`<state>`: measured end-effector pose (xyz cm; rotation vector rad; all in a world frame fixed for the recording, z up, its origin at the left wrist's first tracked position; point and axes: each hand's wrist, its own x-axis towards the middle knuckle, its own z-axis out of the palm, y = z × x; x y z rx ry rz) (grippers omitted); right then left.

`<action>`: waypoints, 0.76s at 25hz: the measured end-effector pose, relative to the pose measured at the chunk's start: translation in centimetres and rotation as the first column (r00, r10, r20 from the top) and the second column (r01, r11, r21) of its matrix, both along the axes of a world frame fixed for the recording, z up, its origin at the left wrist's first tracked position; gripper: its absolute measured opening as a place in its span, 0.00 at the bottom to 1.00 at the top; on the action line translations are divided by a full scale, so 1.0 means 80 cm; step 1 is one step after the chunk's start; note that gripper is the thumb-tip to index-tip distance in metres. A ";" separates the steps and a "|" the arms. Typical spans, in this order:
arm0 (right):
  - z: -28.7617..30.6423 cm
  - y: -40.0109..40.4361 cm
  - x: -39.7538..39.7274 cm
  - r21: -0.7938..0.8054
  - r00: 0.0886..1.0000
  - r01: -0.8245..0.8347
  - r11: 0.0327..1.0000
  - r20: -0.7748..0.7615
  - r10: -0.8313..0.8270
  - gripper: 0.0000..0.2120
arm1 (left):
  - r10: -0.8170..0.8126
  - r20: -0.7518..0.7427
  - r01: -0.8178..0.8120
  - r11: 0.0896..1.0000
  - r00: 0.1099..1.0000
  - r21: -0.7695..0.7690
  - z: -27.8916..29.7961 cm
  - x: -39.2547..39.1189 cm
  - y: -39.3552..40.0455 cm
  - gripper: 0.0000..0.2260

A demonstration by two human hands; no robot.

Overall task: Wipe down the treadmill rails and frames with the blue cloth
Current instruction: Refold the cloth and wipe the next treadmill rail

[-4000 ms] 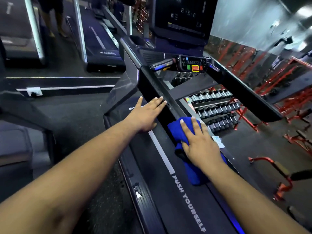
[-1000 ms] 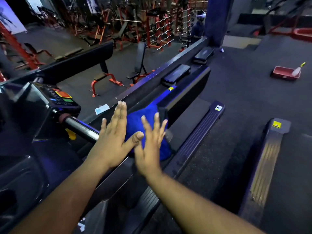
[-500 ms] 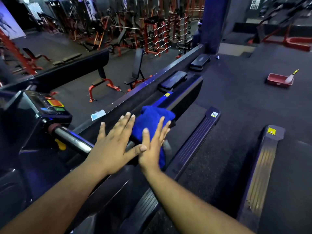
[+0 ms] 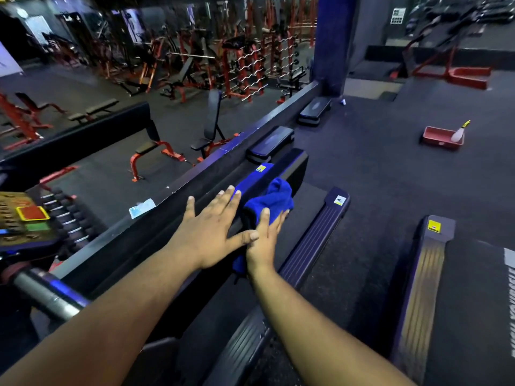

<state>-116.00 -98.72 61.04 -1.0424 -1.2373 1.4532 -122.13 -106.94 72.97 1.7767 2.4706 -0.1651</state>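
Looking down from the head view: treadmill rail (image 4: 156, 246), black, running from lower left toward upper right, its far end lit blue and carrying a small yellow sticker (image 4: 260, 168).

Left hand (image 4: 211, 232): flat on the rail's top, fingers straight and spread, thumb stretched out to the right and touching the right hand. Nothing held in its grip.

Right hand (image 4: 263, 240): just beside the left, fingers straight, pressing on the cloth against the rail's right side. Grip not closed; the fingers lie flat on the cloth rather than curl round it.

Cloth (image 4: 271, 201): blue, bunched, lying on the rail just beyond the right fingertips; a further piece shows below the right wrist, hanging down the rail's side.

Console (image 4: 25, 221): at the left edge, with a red button framed in yellow and a green button below it. Grey handlebar (image 4: 44, 295) below it, pointing toward the lower centre.

Side footrail (image 4: 315, 238): ribbed, dark, to the right of the hands, with a white sticker at its far end. Second treadmill (image 4: 423, 288): at the right edge, yellow sticker on its rear cap.

Floor: dark rubber. Red tray (image 4: 441, 137) with a spray bottle (image 4: 459, 132) leaning in it, well apart at upper right. Step platforms (image 4: 271, 143) along the low wall. Benches and red racks beyond, upper left.
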 end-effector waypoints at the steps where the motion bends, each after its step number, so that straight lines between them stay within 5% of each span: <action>1: -0.003 0.011 -0.001 0.028 1.000 0.008 1.000 0.028 -0.009 0.28 | 0.005 0.017 -0.005 1.000 1.000 -0.005 -0.004 -0.001 0.008 0.50; 6: 0.040 0.208 0.000 -0.198 0.991 0.131 0.971 0.011 -0.132 0.29 | 0.035 0.096 -0.039 0.999 0.995 0.031 -0.015 -0.003 0.016 0.49; 9: 0.046 0.144 0.004 0.169 0.988 0.059 0.984 0.132 -0.082 0.26 | 0.034 0.112 -0.039 0.998 0.993 0.040 -0.017 -0.004 0.017 0.47; 11: 0.038 0.101 0.015 0.509 0.975 -0.130 0.851 0.220 0.017 0.22 | 0.032 0.098 -0.036 0.999 0.995 0.041 -0.018 -0.006 0.018 0.47; 13: 0.038 0.139 0.028 0.625 0.916 -0.275 0.730 0.401 0.001 0.20 | 0.031 0.095 -0.034 0.999 0.995 0.031 -0.020 -0.005 0.019 0.48; 16: 0.066 0.253 0.019 0.521 0.823 -0.354 0.777 0.568 -0.007 0.20 | 0.036 0.110 -0.039 0.999 0.993 0.027 -0.018 -0.004 0.018 0.47; 19: 0.094 0.280 0.014 0.270 0.865 -0.214 0.939 0.498 0.054 0.15 | 0.036 0.116 -0.040 0.999 0.993 0.035 -0.018 -0.002 0.016 0.47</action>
